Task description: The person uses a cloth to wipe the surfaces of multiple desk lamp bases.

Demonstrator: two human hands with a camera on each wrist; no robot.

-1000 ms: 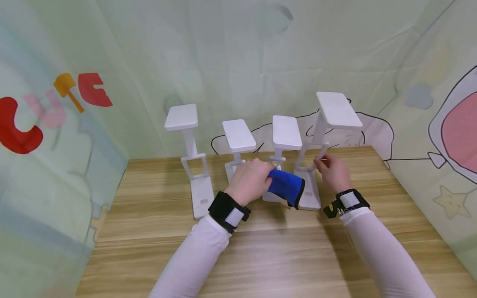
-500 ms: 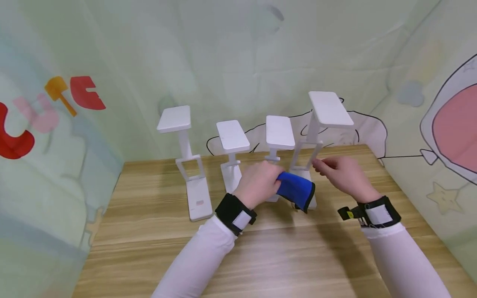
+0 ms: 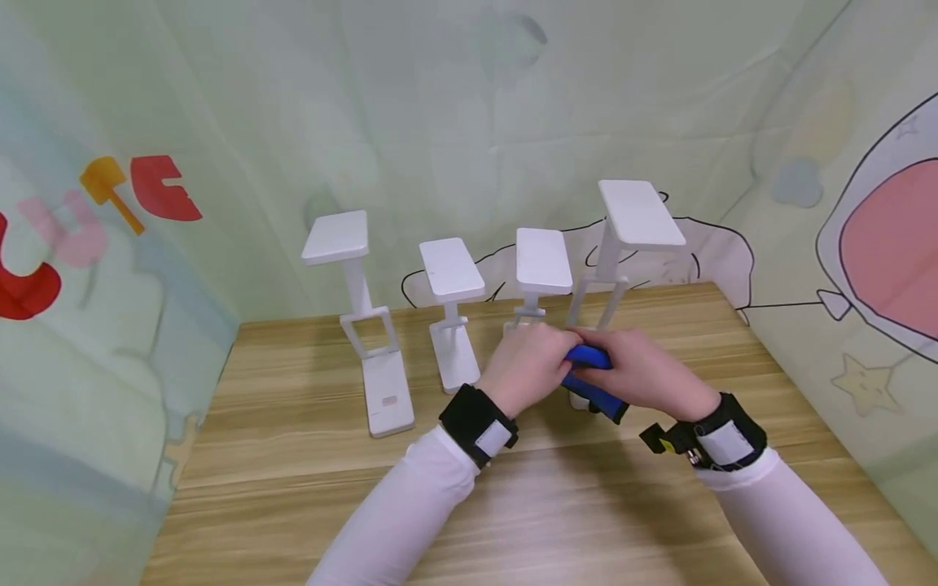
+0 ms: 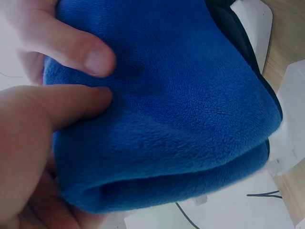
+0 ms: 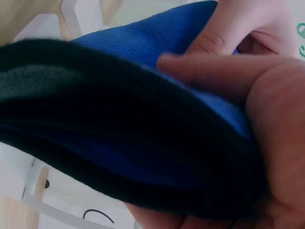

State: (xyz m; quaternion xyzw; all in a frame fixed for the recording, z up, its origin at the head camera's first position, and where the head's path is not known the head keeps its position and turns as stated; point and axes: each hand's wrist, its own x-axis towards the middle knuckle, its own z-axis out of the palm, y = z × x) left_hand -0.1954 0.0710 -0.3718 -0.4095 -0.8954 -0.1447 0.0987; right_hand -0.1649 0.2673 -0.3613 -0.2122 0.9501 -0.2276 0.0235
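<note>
A folded blue plush cloth (image 3: 599,396) with dark edging is held between both hands, in front of the tall white folding stand (image 3: 639,213) at the right. My left hand (image 3: 524,368) grips its left end. My right hand (image 3: 648,373) has its thumb on top of the cloth and its fingers underneath. In the left wrist view the cloth (image 4: 176,105) shows its rounded fold, with both thumbs lying close together on it. The right wrist view looks into the open layers of the cloth (image 5: 138,43) at the dark-edged end. The hands partly hide the bases of the right-hand stands.
Another tall white stand (image 3: 337,237) is at the left. Two shorter white stands, a left one (image 3: 452,268) and a right one (image 3: 543,260), are between the tall ones. All stand on the wooden table (image 3: 293,456) near the printed fabric backdrop (image 3: 440,122).
My right hand has let go of the right stand's leg and moved left to take hold of the cloth. The left hand, holding the cloth throughout, has shifted slightly right.
</note>
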